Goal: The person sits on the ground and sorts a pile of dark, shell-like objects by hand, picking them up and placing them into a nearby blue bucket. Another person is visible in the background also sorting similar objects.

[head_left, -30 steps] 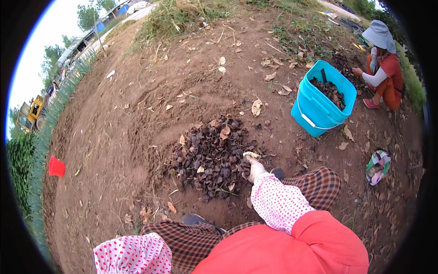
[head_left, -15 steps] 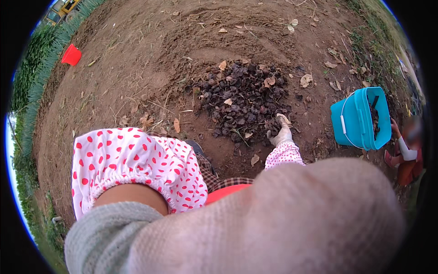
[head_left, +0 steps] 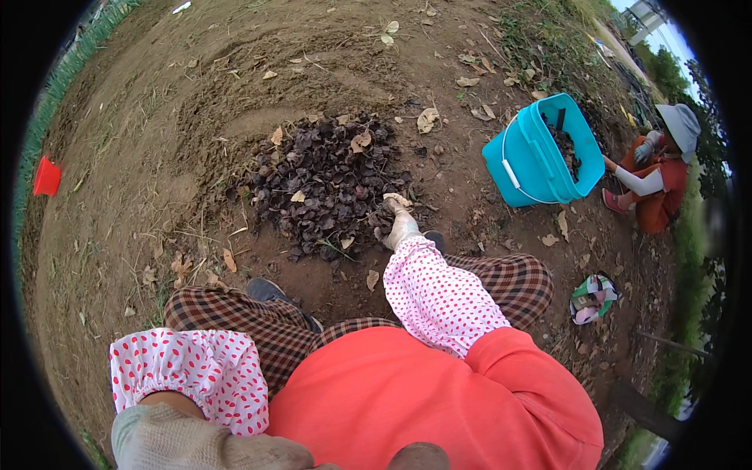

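Whether my left hand (head_left: 227,446) was closed, low at the left in its greyish glove (head_left: 168,435), I could not tell. My right hand (head_left: 401,225) touched the right edge of the dark pile (head_left: 325,184), its grip also unclear. On brown soil (head_left: 141,157) stood, from left to right, a red bucket (head_left: 47,177), this pile, a turquoise bucket (head_left: 525,164) and, beyond, a crouching person (head_left: 666,188). The pile looked low, of shrivelled, purplish-black pieces, with several dry tan leaves (head_left: 361,142) upon it.
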{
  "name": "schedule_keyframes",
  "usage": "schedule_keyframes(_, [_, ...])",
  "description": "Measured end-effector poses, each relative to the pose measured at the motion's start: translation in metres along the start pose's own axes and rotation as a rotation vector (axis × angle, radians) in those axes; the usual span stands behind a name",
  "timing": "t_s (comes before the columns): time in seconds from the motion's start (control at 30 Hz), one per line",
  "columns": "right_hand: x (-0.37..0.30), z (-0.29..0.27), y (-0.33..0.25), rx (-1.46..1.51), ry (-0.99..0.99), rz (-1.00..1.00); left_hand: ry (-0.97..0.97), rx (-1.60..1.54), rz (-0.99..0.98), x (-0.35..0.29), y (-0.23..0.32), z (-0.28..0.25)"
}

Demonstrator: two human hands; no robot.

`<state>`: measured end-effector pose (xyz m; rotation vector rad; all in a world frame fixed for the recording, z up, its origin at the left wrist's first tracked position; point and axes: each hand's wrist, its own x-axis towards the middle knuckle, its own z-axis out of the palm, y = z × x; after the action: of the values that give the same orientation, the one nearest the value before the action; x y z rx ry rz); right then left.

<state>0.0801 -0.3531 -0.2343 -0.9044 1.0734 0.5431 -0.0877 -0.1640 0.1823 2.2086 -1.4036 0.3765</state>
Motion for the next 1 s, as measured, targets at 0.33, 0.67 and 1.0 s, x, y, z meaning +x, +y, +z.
schedule_keyframes(0.33, [0.009,0.0,-0.006,0.143,-0.082,-0.002,0.211,-0.459,-0.144,-0.047,-0.022,-0.018])
schedule_keyframes(0.67, [-0.064,-0.077,-0.32,0.398,-0.13,-0.724,-0.189,-0.398,-1.155,-0.12,-0.121,0.032])
schedule_keyframes(1.0, [-0.05,-0.165,-0.289,-0.337,0.369,-0.581,-0.688,0.142,-1.032,-0.176,-0.175,0.099])
